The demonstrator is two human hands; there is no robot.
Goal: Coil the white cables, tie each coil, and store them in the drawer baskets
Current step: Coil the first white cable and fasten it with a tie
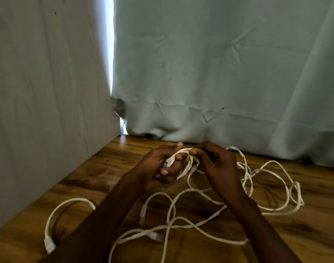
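A small coil [181, 164] of white cable sat between the 2 hands, raised a little above the wooden worktop [97, 179] near its back edge. The left hand [158, 168] was clenched around the coil's left side, its fingers [169, 170] wrapped over the bundled loops, with a plug end showing just inside the grip. The right hand [215, 164] met it from the other side, thumb and forefinger pinched on the top strand of the coil; something small and dark showed in that palm, too blurred to identify.

From the coil, loose white cables [257, 188] trailed down and spread across the worktop in tangled loops, mostly under and to the right of the right forearm. A clear plug [142, 215] lay between the forearms, another [154, 237] nearer the camera. To the left, a separate loop ended in a ribbed white connector [49, 244] near the front edge.

Pale cloth [219, 73] hung behind the worktop and along its left side, with a bright gap at the corner.
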